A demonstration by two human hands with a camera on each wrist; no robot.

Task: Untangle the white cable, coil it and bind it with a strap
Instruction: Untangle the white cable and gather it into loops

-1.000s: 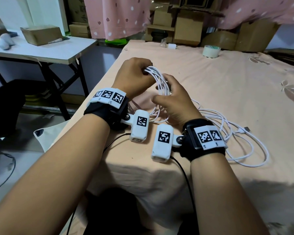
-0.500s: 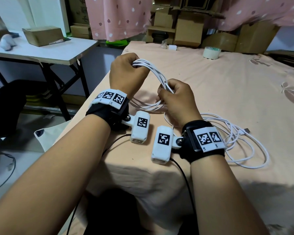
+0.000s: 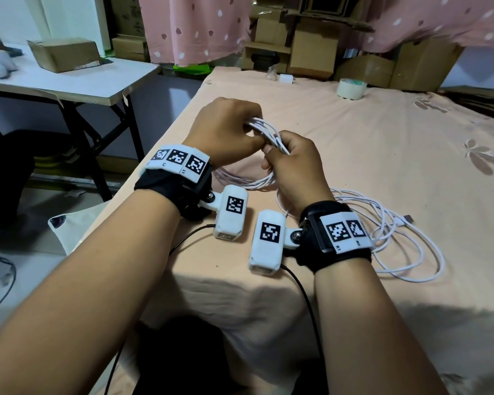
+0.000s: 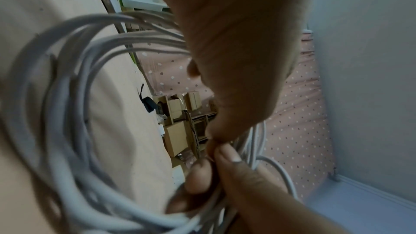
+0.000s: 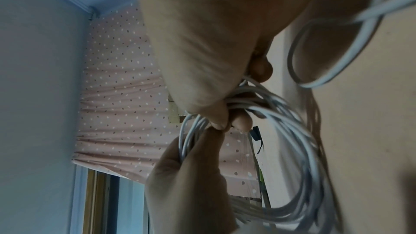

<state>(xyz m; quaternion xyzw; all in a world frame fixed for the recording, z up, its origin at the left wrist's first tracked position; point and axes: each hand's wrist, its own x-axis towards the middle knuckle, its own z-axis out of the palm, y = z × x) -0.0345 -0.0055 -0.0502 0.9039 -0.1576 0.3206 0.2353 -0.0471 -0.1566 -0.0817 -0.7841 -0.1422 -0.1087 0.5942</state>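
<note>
The white cable is partly wound into a coil that both hands hold up over the peach bedcloth. My left hand grips the top of the coil. My right hand pinches the same bundle right beside it, thumbs almost touching. The coil's lower loops hang between my wrists. The rest of the cable lies loose on the cloth at the right, ending in a USB plug. In the wrist views the coil hangs from the fingers, and a black strap lies on the cloth beyond.
A roll of tape and a small white charger sit at the far edge of the bed. Cardboard boxes stand behind. A folding table with a box is at the left. Black camera leads trail off the near edge.
The left hand has come down and right with the coil's top. The right hand has closed up to it, so the stretch of cable between them is shorter.
</note>
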